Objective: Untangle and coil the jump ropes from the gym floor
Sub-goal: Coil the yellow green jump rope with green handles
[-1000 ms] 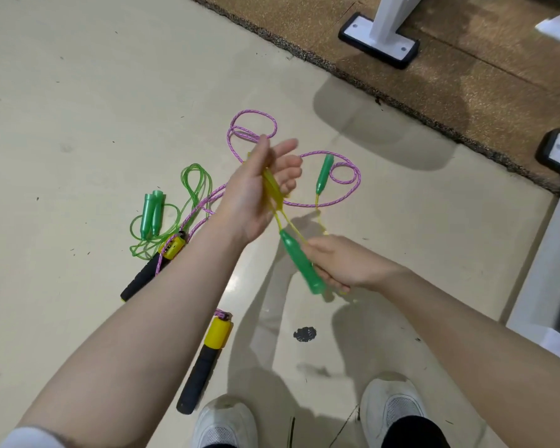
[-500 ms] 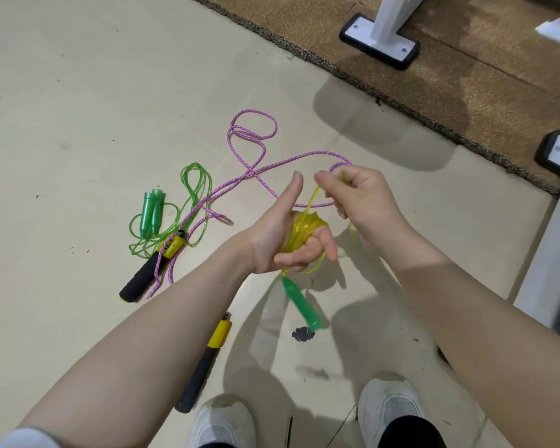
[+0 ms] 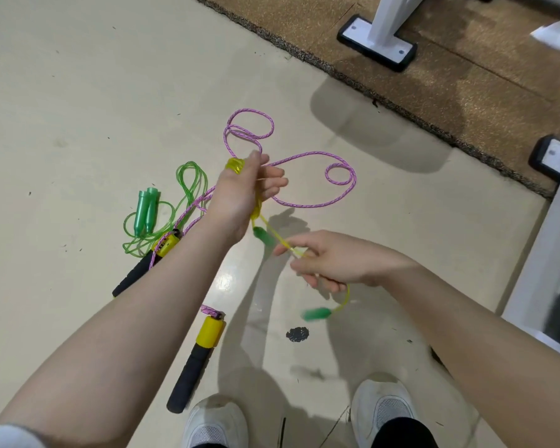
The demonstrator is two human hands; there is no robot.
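Note:
My left hand is raised over the floor with the yellow jump rope wound in loops around it, fingers loosely curled over the loops. One green handle of that rope hangs just below this hand. My right hand pinches the free yellow strand lower right, and the second green handle dangles blurred beneath it. A pink braided rope lies in loose loops on the floor behind my hands, with black-and-yellow handles. A green rope lies bunched at the left.
A brown mat covers the floor at the upper right, with white equipment feet on it. A white frame runs along the right edge. My white shoes stand at the bottom. A dark spot marks the beige floor.
My right hand has dropped from beside the left hand to lower right, drawing the yellow strand out. My left hand rose and turned. The second green handle now swings under my right hand.

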